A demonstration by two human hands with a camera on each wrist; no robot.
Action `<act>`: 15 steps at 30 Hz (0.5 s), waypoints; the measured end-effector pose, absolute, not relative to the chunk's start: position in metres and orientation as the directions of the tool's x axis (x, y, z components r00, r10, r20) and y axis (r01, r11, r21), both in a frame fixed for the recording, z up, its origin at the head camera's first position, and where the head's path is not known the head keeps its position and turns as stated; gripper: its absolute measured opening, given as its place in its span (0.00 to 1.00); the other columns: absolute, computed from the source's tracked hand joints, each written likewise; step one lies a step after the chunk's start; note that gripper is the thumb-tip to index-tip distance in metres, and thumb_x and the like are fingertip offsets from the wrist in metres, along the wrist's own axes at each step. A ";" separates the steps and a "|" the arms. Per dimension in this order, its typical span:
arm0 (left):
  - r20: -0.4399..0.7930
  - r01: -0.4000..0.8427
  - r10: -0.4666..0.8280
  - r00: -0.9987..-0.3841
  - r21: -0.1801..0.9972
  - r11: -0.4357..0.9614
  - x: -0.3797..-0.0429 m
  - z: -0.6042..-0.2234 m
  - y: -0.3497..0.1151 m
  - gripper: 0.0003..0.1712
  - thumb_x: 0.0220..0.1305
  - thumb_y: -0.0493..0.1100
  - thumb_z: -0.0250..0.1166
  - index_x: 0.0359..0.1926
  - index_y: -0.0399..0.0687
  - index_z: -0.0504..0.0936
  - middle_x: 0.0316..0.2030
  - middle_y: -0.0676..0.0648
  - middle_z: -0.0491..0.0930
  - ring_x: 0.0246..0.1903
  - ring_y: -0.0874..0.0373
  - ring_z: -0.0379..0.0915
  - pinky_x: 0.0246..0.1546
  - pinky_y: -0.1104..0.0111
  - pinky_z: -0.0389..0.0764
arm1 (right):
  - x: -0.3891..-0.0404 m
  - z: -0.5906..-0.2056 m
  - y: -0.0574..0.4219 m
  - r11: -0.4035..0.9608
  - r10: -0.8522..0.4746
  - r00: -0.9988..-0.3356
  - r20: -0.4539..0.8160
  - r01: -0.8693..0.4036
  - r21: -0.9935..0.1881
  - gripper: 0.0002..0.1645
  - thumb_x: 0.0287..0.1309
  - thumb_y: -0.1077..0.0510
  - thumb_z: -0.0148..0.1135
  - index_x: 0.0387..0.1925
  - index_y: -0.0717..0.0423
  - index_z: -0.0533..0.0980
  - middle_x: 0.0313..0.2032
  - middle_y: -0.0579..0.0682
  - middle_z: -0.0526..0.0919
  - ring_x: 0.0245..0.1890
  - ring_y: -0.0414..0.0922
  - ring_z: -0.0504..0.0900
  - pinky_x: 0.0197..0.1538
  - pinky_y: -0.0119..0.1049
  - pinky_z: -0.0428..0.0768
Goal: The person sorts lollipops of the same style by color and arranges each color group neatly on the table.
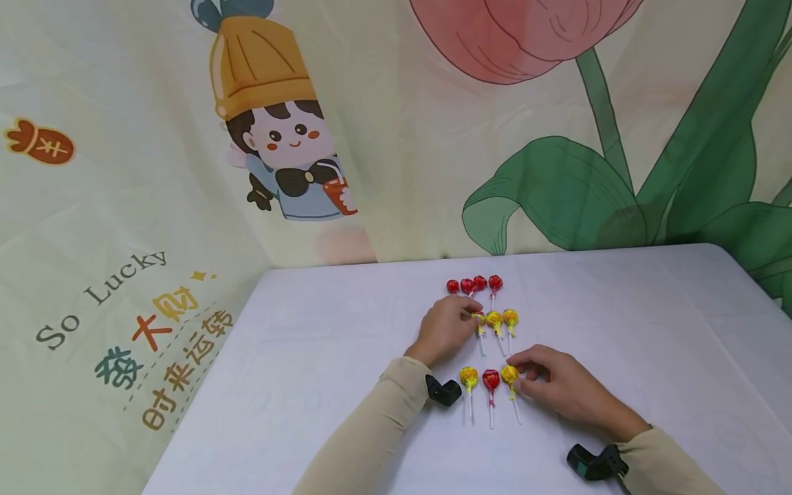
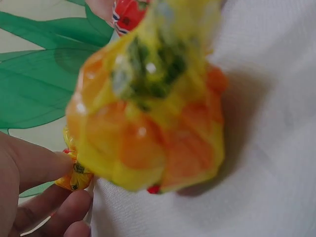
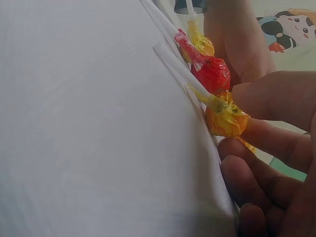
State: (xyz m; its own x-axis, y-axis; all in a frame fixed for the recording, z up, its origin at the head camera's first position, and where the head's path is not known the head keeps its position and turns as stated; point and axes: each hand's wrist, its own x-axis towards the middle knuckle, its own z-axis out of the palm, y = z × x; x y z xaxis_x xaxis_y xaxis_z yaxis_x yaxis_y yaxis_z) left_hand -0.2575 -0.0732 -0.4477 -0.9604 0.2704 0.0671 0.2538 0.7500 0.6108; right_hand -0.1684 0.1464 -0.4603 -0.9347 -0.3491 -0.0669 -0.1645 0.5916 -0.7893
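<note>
My left hand (image 1: 447, 328) pinches the leftmost yellow lollipop (image 1: 480, 330) of the middle row between thumb and fingertips. Two more yellow lollipops (image 1: 495, 321) lie just to its right. In the front row, my right hand (image 1: 566, 385) pinches the head of the right yellow lollipop (image 3: 227, 118). Beside that one lie a red lollipop (image 1: 491, 379) and another yellow lollipop (image 1: 468, 377), sticks toward me. A yellow-orange lollipop head (image 2: 148, 123) looms blurred and close in the left wrist view, covering part of the middle row.
Several red lollipops (image 1: 495, 282) form a back row, partly behind my left hand. The white-covered table (image 1: 334, 316) ends at a printed backdrop (image 1: 396, 172). Black wrist cameras (image 1: 443, 391) sit on both sleeves, the left one near the front row.
</note>
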 end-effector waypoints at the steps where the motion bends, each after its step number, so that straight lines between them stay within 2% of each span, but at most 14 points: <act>1: 0.068 0.257 0.274 -0.959 0.613 0.747 -0.257 -0.448 -0.073 0.11 0.66 0.44 0.67 0.49 0.54 0.88 0.40 0.59 0.83 0.36 0.64 0.75 0.38 0.70 0.77 | -0.168 -0.460 0.146 0.592 -0.345 -0.936 -0.068 -0.161 -0.789 0.19 0.60 0.54 0.71 0.53 0.49 0.82 0.42 0.42 0.79 0.39 0.43 0.74 0.41 0.32 0.76; 15: 0.082 0.267 0.286 -0.955 0.661 0.701 -0.255 -0.449 -0.076 0.11 0.66 0.42 0.67 0.49 0.53 0.87 0.43 0.57 0.82 0.38 0.64 0.75 0.41 0.71 0.78 | -0.169 -0.461 0.146 0.589 -0.343 -0.937 -0.059 -0.165 -0.791 0.19 0.60 0.56 0.70 0.53 0.50 0.82 0.40 0.42 0.78 0.38 0.43 0.74 0.40 0.32 0.75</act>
State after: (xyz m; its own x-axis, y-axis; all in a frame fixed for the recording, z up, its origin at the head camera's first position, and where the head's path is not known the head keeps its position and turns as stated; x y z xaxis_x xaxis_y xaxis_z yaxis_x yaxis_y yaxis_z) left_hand -0.2545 -0.0763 -0.4492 -0.9548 0.2858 0.0824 0.2670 0.7014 0.6609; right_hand -0.1687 0.1462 -0.4613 -0.9375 -0.3429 -0.0595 -0.1650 0.5885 -0.7915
